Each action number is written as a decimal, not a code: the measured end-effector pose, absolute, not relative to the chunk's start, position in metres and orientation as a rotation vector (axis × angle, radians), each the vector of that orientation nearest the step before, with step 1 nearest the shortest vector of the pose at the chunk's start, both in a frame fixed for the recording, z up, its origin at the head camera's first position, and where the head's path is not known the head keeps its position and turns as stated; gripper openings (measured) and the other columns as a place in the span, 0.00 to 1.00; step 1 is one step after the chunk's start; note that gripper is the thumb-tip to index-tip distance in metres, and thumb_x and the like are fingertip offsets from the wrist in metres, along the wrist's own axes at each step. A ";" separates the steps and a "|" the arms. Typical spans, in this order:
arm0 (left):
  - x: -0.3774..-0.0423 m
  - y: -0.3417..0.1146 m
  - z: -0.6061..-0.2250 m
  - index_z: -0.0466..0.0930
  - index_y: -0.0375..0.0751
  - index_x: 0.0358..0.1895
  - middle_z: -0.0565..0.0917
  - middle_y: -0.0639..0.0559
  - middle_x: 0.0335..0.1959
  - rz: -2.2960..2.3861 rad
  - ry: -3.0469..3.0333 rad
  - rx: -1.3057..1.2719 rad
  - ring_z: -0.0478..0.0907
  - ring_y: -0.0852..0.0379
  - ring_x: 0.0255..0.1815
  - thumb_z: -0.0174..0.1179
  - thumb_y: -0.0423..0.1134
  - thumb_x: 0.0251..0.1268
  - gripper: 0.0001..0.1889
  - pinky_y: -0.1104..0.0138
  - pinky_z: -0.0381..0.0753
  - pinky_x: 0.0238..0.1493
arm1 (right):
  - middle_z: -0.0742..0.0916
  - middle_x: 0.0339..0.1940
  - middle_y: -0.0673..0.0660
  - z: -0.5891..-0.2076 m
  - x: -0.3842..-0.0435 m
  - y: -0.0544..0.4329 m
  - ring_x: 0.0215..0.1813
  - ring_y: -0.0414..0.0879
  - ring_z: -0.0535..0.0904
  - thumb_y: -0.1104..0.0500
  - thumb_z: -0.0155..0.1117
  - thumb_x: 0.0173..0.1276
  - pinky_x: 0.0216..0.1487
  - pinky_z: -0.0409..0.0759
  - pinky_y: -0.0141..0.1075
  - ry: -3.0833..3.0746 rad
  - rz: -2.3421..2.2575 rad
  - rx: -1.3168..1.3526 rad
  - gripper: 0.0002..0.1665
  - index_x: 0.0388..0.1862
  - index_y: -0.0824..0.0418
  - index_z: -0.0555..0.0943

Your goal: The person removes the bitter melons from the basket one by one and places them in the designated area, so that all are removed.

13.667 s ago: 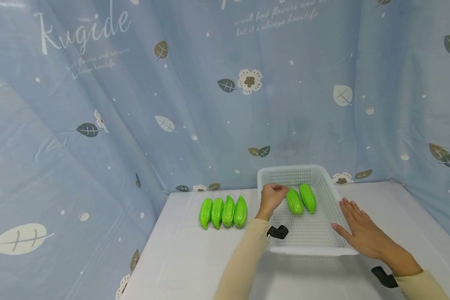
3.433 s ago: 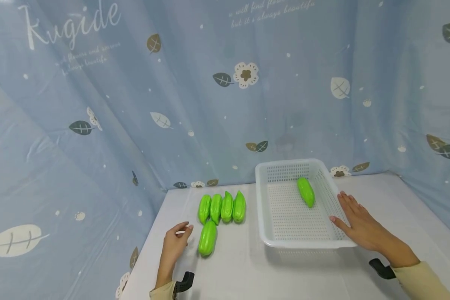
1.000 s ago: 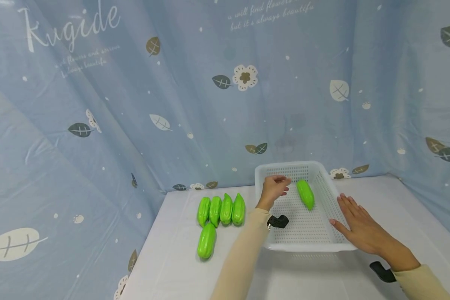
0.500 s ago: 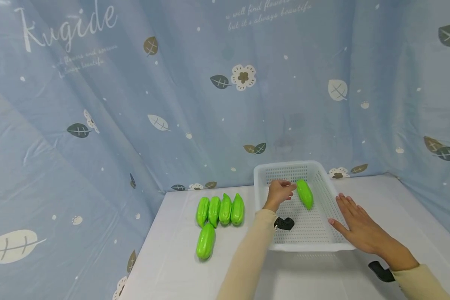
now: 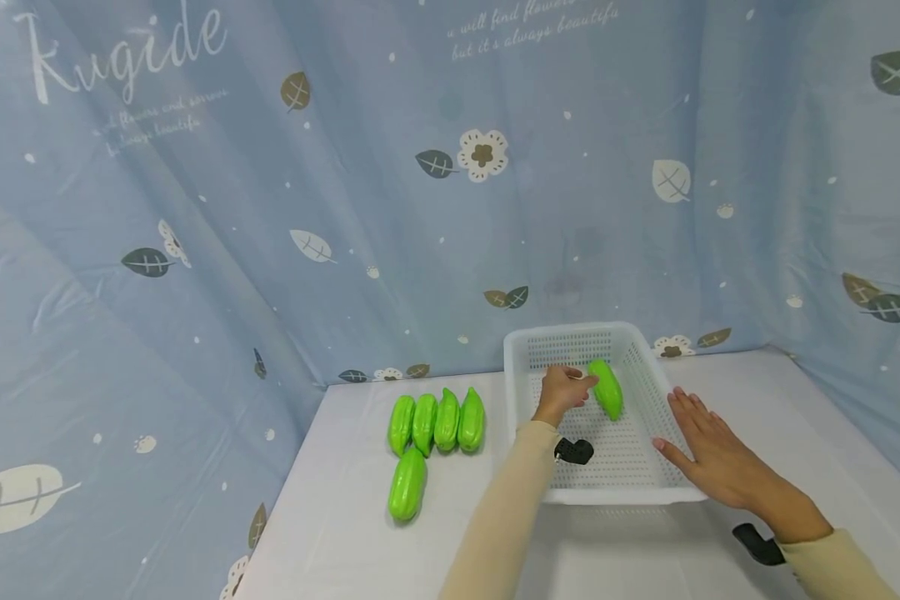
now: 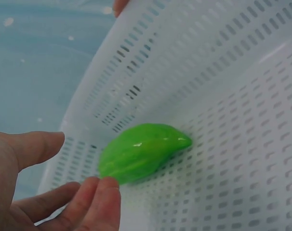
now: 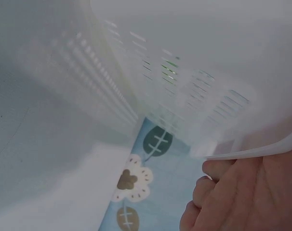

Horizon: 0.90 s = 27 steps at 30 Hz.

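A glossy green, ridged vegetable with a pointed tip (image 5: 607,393) lies in a white perforated plastic basket (image 5: 525,477). My left hand (image 5: 562,390) reaches inside the basket, its fingertips right at the vegetable's upper left end. In the left wrist view, the thumb and fingers of that hand (image 6: 64,192) stand apart, with the vegetable (image 6: 143,149) just beyond them. My right hand (image 5: 720,454) rests along the basket's right rim, fingers straight and thumb spread toward the inside. The right wrist view shows this hand (image 7: 247,192) against the outer side of the rim (image 7: 261,153).
Left of the basket, several matching green vegetables (image 5: 446,421) stand side by side in a row on the white table (image 5: 345,517). One more green vegetable (image 5: 407,485) lies in front of the row's left end. A blue patterned curtain (image 5: 390,275) hangs behind and to the left.
Of two vegetables in the basket earlier, one now lies in front of the row. My left hand has returned to the basket and moved right, up to the other one. The right hand stays.
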State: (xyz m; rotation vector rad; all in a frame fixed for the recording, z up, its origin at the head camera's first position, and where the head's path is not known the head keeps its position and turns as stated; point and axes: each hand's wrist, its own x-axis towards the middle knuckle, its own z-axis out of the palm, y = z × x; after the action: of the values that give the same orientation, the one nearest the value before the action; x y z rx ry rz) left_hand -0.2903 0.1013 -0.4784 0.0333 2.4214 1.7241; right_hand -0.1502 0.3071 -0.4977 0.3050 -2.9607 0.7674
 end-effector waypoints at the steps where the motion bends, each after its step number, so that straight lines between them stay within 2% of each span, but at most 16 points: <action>1: -0.291 0.102 -0.478 0.83 0.31 0.57 0.90 0.42 0.38 1.724 2.418 0.030 0.89 0.47 0.39 0.71 0.43 0.67 0.22 0.56 0.90 0.45 | 0.49 0.85 0.75 -0.497 -0.150 0.307 0.85 0.75 0.40 0.38 0.49 0.82 0.84 0.26 0.63 -2.958 0.767 0.306 0.53 0.84 0.72 0.41; 7: -0.292 0.104 -0.478 0.83 0.32 0.55 0.90 0.42 0.39 1.716 2.423 0.012 0.89 0.48 0.37 0.72 0.44 0.65 0.22 0.56 0.90 0.46 | 0.48 0.85 0.74 -0.493 -0.152 0.306 0.85 0.74 0.40 0.39 0.50 0.82 0.84 0.27 0.63 -2.944 0.771 0.313 0.53 0.84 0.72 0.41; 11: -0.294 0.104 -0.480 0.83 0.32 0.55 0.89 0.42 0.40 1.690 2.453 -0.011 0.89 0.47 0.38 0.73 0.44 0.64 0.23 0.56 0.90 0.45 | 0.49 0.85 0.74 -0.492 -0.154 0.305 0.85 0.74 0.42 0.39 0.50 0.82 0.84 0.35 0.67 -2.931 0.763 0.329 0.53 0.84 0.72 0.42; 15: -0.293 0.106 -0.485 0.83 0.31 0.55 0.89 0.43 0.35 1.654 2.474 -0.041 0.89 0.43 0.39 0.74 0.45 0.63 0.25 0.55 0.89 0.45 | 0.50 0.85 0.74 -0.493 -0.154 0.304 0.85 0.73 0.42 0.39 0.51 0.81 0.83 0.37 0.68 -2.927 0.773 0.328 0.53 0.84 0.71 0.42; 18: -0.290 0.108 -0.488 0.82 0.31 0.56 0.87 0.44 0.29 1.635 2.480 -0.046 0.87 0.46 0.33 0.75 0.46 0.62 0.26 0.53 0.88 0.49 | 0.50 0.85 0.75 -0.495 -0.152 0.304 0.85 0.73 0.42 0.39 0.51 0.81 0.84 0.32 0.66 -2.937 0.782 0.312 0.53 0.84 0.71 0.42; 21: -0.288 0.110 -0.492 0.82 0.30 0.57 0.87 0.44 0.25 1.606 2.498 -0.041 0.82 0.52 0.25 0.75 0.48 0.61 0.28 0.52 0.87 0.53 | 0.51 0.85 0.75 -0.497 -0.149 0.304 0.85 0.74 0.42 0.39 0.51 0.81 0.83 0.33 0.67 -2.945 0.773 0.295 0.54 0.84 0.72 0.42; 24: -0.287 0.113 -0.494 0.82 0.30 0.56 0.87 0.44 0.26 1.587 2.529 -0.038 0.79 0.56 0.24 0.75 0.48 0.60 0.28 0.52 0.87 0.52 | 0.51 0.85 0.75 -0.498 -0.148 0.305 0.85 0.74 0.42 0.39 0.51 0.81 0.82 0.36 0.69 -2.940 0.765 0.289 0.53 0.84 0.71 0.42; 27: -0.287 0.115 -0.496 0.82 0.31 0.55 0.88 0.45 0.35 1.570 2.548 -0.048 0.81 0.55 0.28 0.76 0.49 0.59 0.28 0.53 0.88 0.47 | 0.51 0.85 0.75 -0.499 -0.148 0.305 0.85 0.74 0.42 0.38 0.51 0.81 0.82 0.37 0.70 -2.937 0.757 0.292 0.53 0.84 0.71 0.42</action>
State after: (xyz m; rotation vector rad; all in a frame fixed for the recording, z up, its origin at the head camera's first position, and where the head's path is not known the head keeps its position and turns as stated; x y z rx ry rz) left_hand -0.2875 0.1150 -0.4965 -0.0480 2.5480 1.5702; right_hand -0.1481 0.3051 -0.4990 0.2916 -2.9367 0.7571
